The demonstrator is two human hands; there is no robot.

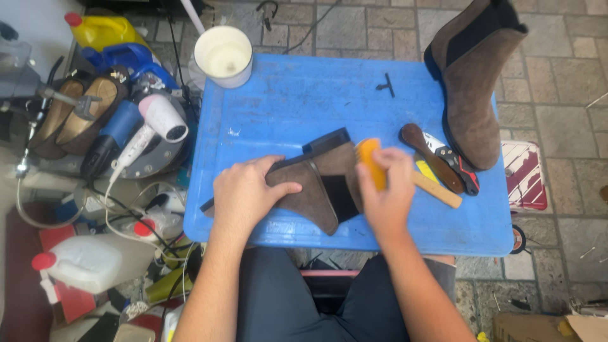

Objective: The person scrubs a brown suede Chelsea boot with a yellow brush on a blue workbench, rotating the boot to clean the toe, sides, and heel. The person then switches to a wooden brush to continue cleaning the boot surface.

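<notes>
Pressing the brown suede boot (316,190) flat on the blue bench (297,101) with your left hand (244,193), whose grip lies spread open over its side, you have your right hand (386,190) closed round an orange brush (370,161) whose bristles meet the boot's upper by the black elastic panel. Your risk, as I judge it, is the boot sliding toward the near bench edge, since only a flat palm pins it. A hard stroke could also knock the wooden-handled brush (430,149) lying just beside your right hand; the second boot (472,82) stands upright well apart.
</notes>
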